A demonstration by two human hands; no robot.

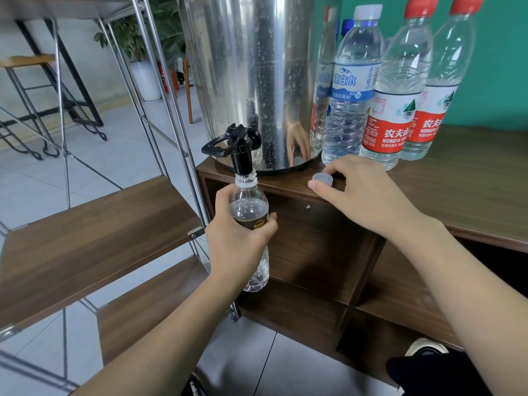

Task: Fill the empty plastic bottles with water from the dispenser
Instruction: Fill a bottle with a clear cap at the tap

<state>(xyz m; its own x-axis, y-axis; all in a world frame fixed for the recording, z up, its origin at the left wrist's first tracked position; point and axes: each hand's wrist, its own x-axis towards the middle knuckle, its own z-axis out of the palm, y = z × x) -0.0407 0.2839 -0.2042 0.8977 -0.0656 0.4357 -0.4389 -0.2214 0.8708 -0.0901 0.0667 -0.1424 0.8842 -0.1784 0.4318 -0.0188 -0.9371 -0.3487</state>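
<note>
Bottle (249, 212) upright in left hand (237, 238), mouth under tap (241, 155).

Single view, head-worn, wide-angle. Position: above and in front of the steel dispenser (257, 75), close enough that the drum runs out of the top of the frame. Facing: forward and steeply down, taking in the black tap (234, 147) at the dispenser's foot, the cabinet top (471, 172) under and right of the dispenser, open shelves below it, and floor tiles lower left. Both forearms enter from the bottom edge. Straight lines bow toward the frame edges. No second view shares the scene.
</note>
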